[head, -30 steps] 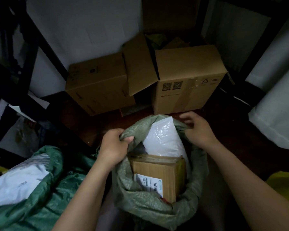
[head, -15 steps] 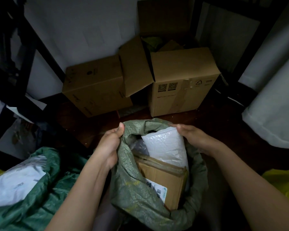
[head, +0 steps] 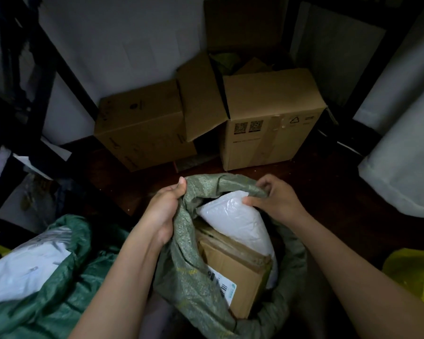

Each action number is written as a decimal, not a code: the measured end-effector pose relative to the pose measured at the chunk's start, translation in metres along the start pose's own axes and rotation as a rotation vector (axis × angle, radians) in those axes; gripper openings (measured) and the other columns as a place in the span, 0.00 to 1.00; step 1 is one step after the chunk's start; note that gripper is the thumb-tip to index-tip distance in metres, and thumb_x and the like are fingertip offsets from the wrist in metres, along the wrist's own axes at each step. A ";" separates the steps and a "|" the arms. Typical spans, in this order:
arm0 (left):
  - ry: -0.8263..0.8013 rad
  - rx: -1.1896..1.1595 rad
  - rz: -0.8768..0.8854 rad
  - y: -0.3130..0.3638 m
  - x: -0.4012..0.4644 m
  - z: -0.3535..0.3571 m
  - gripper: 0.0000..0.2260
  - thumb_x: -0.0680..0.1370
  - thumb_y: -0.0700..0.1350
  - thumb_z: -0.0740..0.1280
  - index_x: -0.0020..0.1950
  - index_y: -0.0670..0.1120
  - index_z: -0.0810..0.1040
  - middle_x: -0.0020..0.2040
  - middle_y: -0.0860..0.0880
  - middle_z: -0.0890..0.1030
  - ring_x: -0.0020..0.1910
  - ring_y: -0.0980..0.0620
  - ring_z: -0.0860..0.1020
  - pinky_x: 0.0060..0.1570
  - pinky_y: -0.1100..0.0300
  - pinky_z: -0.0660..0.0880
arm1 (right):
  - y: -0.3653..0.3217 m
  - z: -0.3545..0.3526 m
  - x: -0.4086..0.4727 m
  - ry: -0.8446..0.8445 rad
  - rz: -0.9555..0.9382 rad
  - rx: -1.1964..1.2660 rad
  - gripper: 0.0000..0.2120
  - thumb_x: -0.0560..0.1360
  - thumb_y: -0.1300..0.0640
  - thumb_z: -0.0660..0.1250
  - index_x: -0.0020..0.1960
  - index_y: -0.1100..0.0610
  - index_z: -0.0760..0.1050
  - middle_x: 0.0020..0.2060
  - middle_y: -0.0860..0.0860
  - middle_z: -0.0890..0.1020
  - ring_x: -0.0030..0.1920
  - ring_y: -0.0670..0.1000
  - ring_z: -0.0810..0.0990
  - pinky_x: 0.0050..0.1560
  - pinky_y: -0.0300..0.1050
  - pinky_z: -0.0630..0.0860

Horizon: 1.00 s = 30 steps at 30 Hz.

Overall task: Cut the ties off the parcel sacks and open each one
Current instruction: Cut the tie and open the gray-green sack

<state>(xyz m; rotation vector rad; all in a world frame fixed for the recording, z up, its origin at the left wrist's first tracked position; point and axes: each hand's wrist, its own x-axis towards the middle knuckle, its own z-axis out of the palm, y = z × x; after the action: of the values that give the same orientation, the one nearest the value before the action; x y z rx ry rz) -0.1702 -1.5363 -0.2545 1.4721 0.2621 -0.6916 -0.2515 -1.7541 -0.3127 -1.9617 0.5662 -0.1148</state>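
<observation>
Dim storeroom floor (head: 137,187), cardboard boxes (head: 267,123) against the wall behind. My left hand (head: 165,211) clenches the left rim of the green woven sack (head: 181,260) and my right hand (head: 277,200) pinches its far rim, holding the mouth wide so the white bubble mailer (head: 233,223) and labelled carton (head: 233,277) show. No tie visible; anything deeper is hidden. Another green sack (head: 59,289) lies left, partly cut off.

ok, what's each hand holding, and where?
Both grip the green sack at its mouth rim: left hand on the left edge, right hand on the far-right edge.
</observation>
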 end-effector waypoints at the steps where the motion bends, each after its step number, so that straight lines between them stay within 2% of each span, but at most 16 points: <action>1: 0.002 -0.002 -0.006 0.000 0.001 -0.001 0.18 0.81 0.51 0.60 0.56 0.38 0.80 0.52 0.37 0.83 0.53 0.39 0.81 0.59 0.43 0.75 | -0.001 -0.003 0.001 0.030 -0.064 -0.004 0.20 0.62 0.57 0.82 0.49 0.53 0.75 0.36 0.46 0.78 0.33 0.36 0.75 0.34 0.27 0.69; 3: 0.012 0.012 -0.021 0.001 0.002 -0.003 0.18 0.81 0.51 0.61 0.55 0.38 0.80 0.50 0.37 0.83 0.50 0.39 0.82 0.57 0.43 0.76 | -0.003 -0.006 0.002 0.017 -0.204 -0.013 0.21 0.64 0.60 0.80 0.52 0.50 0.77 0.41 0.45 0.79 0.38 0.37 0.76 0.40 0.26 0.71; 5: 0.053 0.021 -0.044 0.002 0.003 -0.003 0.17 0.81 0.52 0.62 0.53 0.38 0.80 0.46 0.37 0.84 0.45 0.40 0.84 0.50 0.46 0.79 | -0.004 -0.006 0.003 -0.016 -0.249 -0.005 0.12 0.68 0.63 0.77 0.49 0.53 0.81 0.41 0.44 0.83 0.42 0.42 0.80 0.45 0.31 0.74; 8: 0.118 -0.018 -0.123 0.003 0.004 -0.007 0.15 0.79 0.50 0.66 0.50 0.37 0.80 0.41 0.37 0.84 0.35 0.41 0.83 0.32 0.50 0.80 | -0.004 -0.011 0.007 -0.095 -0.075 0.198 0.05 0.75 0.64 0.70 0.44 0.55 0.83 0.38 0.48 0.85 0.39 0.44 0.83 0.43 0.36 0.78; 10: 0.145 -0.044 -0.145 0.004 0.005 -0.009 0.14 0.77 0.48 0.69 0.49 0.36 0.80 0.42 0.36 0.84 0.34 0.40 0.83 0.29 0.51 0.79 | -0.005 -0.013 0.008 -0.165 0.118 0.376 0.08 0.78 0.60 0.67 0.43 0.60 0.83 0.38 0.54 0.86 0.38 0.49 0.84 0.40 0.39 0.78; 12: 0.211 0.011 -0.073 -0.001 0.009 -0.009 0.14 0.74 0.46 0.73 0.48 0.35 0.79 0.41 0.37 0.84 0.37 0.39 0.83 0.32 0.52 0.80 | -0.006 -0.011 0.008 -0.189 0.287 0.446 0.12 0.78 0.56 0.67 0.40 0.59 0.84 0.37 0.56 0.86 0.36 0.51 0.85 0.36 0.38 0.78; 15: 0.320 0.301 0.234 -0.007 0.010 -0.009 0.09 0.73 0.44 0.74 0.45 0.41 0.78 0.41 0.43 0.82 0.43 0.43 0.81 0.40 0.57 0.78 | -0.007 -0.009 0.011 -0.114 0.459 0.444 0.11 0.78 0.54 0.67 0.45 0.61 0.82 0.37 0.57 0.85 0.38 0.55 0.85 0.39 0.42 0.78; 17: 0.270 0.523 0.473 -0.007 0.004 -0.011 0.10 0.71 0.47 0.76 0.44 0.45 0.77 0.43 0.45 0.80 0.44 0.48 0.79 0.45 0.55 0.75 | -0.006 -0.013 0.015 -0.019 0.521 0.454 0.11 0.78 0.54 0.67 0.49 0.63 0.80 0.38 0.58 0.84 0.38 0.56 0.83 0.40 0.44 0.77; 18: 0.219 0.643 0.547 -0.007 0.000 -0.011 0.12 0.69 0.52 0.76 0.44 0.47 0.78 0.44 0.47 0.79 0.44 0.50 0.78 0.45 0.55 0.74 | -0.006 -0.016 0.016 0.014 0.540 0.465 0.11 0.78 0.55 0.67 0.49 0.64 0.80 0.38 0.58 0.84 0.38 0.56 0.83 0.39 0.44 0.77; 20: 0.192 0.997 0.591 -0.010 -0.009 -0.009 0.20 0.64 0.61 0.76 0.49 0.53 0.78 0.49 0.51 0.74 0.48 0.53 0.74 0.47 0.55 0.73 | -0.005 -0.019 0.016 0.041 0.557 0.491 0.11 0.77 0.56 0.67 0.51 0.64 0.79 0.39 0.58 0.84 0.38 0.56 0.82 0.40 0.45 0.77; 22: 0.251 1.292 0.622 -0.018 -0.014 -0.003 0.24 0.66 0.59 0.76 0.59 0.53 0.76 0.52 0.51 0.71 0.52 0.49 0.73 0.50 0.52 0.75 | -0.006 -0.018 0.015 0.022 0.579 0.526 0.11 0.76 0.56 0.68 0.53 0.64 0.79 0.42 0.60 0.84 0.40 0.57 0.83 0.43 0.47 0.78; 23: 0.282 1.329 0.636 -0.021 -0.015 -0.001 0.21 0.69 0.54 0.75 0.60 0.51 0.77 0.52 0.50 0.72 0.53 0.47 0.75 0.50 0.52 0.75 | -0.007 -0.018 0.015 -0.005 0.598 0.550 0.11 0.76 0.56 0.68 0.53 0.64 0.79 0.43 0.61 0.84 0.40 0.58 0.83 0.44 0.48 0.78; 25: 0.306 1.283 0.625 -0.018 -0.011 -0.004 0.10 0.74 0.46 0.72 0.54 0.48 0.80 0.50 0.47 0.78 0.51 0.45 0.78 0.48 0.52 0.76 | -0.008 -0.021 0.013 -0.086 0.646 0.616 0.10 0.74 0.57 0.67 0.49 0.62 0.81 0.42 0.60 0.84 0.40 0.58 0.82 0.44 0.49 0.79; 27: 0.314 1.075 0.517 -0.012 -0.001 -0.015 0.03 0.76 0.43 0.70 0.46 0.46 0.83 0.45 0.48 0.83 0.50 0.47 0.80 0.48 0.56 0.75 | -0.007 -0.023 0.011 -0.165 0.691 0.686 0.09 0.71 0.58 0.65 0.41 0.61 0.82 0.38 0.59 0.84 0.36 0.58 0.83 0.41 0.48 0.79; 28: 0.313 0.904 0.429 -0.008 0.004 -0.020 0.05 0.76 0.42 0.70 0.41 0.46 0.83 0.41 0.50 0.83 0.48 0.49 0.81 0.47 0.59 0.73 | -0.007 -0.023 0.010 -0.185 0.706 0.701 0.09 0.70 0.58 0.65 0.39 0.60 0.82 0.37 0.59 0.84 0.35 0.57 0.83 0.40 0.47 0.79; 30: 0.330 0.621 0.273 -0.007 0.012 -0.025 0.11 0.77 0.40 0.70 0.34 0.49 0.81 0.36 0.53 0.81 0.45 0.52 0.80 0.45 0.62 0.70 | -0.009 -0.021 0.008 -0.195 0.702 0.667 0.08 0.69 0.58 0.66 0.43 0.61 0.82 0.39 0.60 0.84 0.37 0.58 0.83 0.41 0.48 0.79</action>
<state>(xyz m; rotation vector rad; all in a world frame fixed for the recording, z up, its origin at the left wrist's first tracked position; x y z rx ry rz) -0.1590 -1.5153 -0.2695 2.1724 0.0914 -0.3099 -0.2481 -1.7716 -0.2965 -1.0431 0.9146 0.2926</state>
